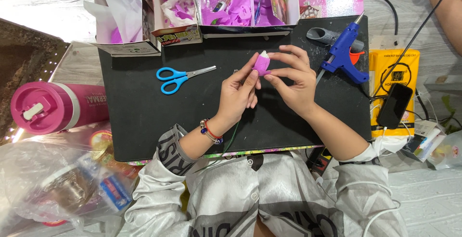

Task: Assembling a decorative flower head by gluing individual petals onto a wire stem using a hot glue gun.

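- Your left hand [237, 94] and your right hand [294, 79] meet over the middle of the flat black work board [144, 116], both closed on one small purple paper bud with a white tip [262, 64].
- Your left fingertips [251, 73] pinch the bud from its lower left side; your right fingertips [272, 56] wrap it from the top and the right. The bud is lifted clear of the board, white tip pointing up and away from you.
- A thin green stem [232, 138] runs down from below your left palm towards your lap.
- A beaded bracelet in red, blue and white [211, 132] sits on your left wrist.
- The blue-handled scissors [180, 76] lie shut on the board, well to the left of your hands.
- The blue hot glue gun [345, 54] rests at the board's right edge, nozzle tilted upward, near your right hand but not touching it.
- Open cardboard boxes holding purple and white paper scraps [226, 3] line the far edge of the board.
- A pink insulated bottle with a white lid [53, 107] lies on its side left of the board.
- A black phone [394, 104] lies on a yellow packet [387, 59] to the right.
- Another person's arm [445, 6] shows in the top right corner.
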